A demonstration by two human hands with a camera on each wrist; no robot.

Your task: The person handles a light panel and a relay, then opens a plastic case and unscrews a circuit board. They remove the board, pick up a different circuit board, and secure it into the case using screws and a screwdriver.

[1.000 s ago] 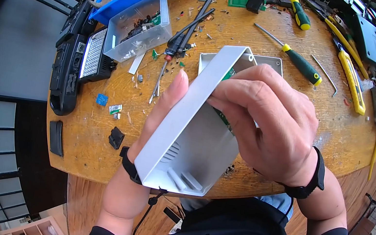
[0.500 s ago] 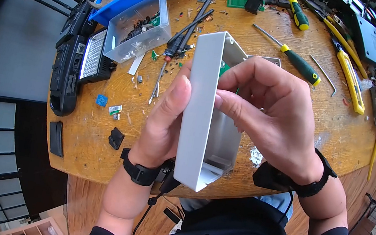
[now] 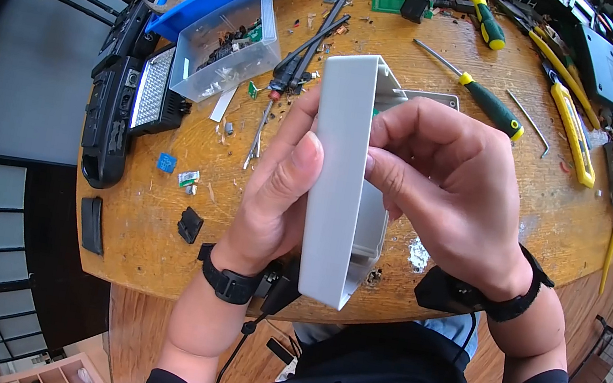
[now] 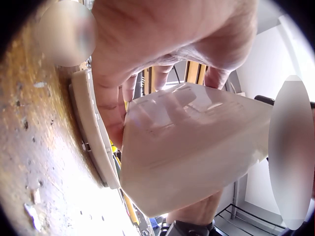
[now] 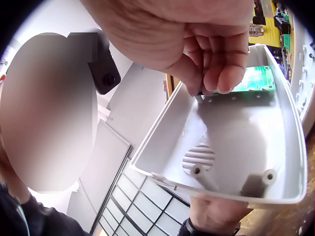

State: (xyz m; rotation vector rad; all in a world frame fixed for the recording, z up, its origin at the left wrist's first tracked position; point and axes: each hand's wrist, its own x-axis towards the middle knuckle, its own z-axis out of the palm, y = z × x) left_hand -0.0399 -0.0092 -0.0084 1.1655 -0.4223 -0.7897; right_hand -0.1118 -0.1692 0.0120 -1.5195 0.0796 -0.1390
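A pale grey plastic housing point(image 3: 336, 180) is held up on its side, its hollow toward the right. My left hand point(image 3: 275, 186) grips its outside, thumb on the near face; in the left wrist view the fingers spread over the housing point(image 4: 197, 137). Inside, a green circuit board point(image 5: 258, 79) lies at the far end of the housing point(image 5: 236, 128). The right hand point(image 3: 459, 192) reaches in with curled fingers, and in the right wrist view its thumb and fingertips point(image 5: 211, 86) pinch at the board's edge, partly hiding it. A small grey piece shows below them, unclear what.
Behind the housing a second pale shell point(image 3: 435, 97) lies on the wooden table point(image 3: 557, 231). A green screwdriver point(image 3: 492, 107), a yellow cutter point(image 3: 572, 133) and pliers are at the right. A clear bin of scraps point(image 3: 223, 58) and a black-framed lamp point(image 3: 152, 91) are at the left.
The housing has turned from a slant to nearly upright, its outer side now toward the head view. The left thumb has shifted onto that side; the right hand stays inside.
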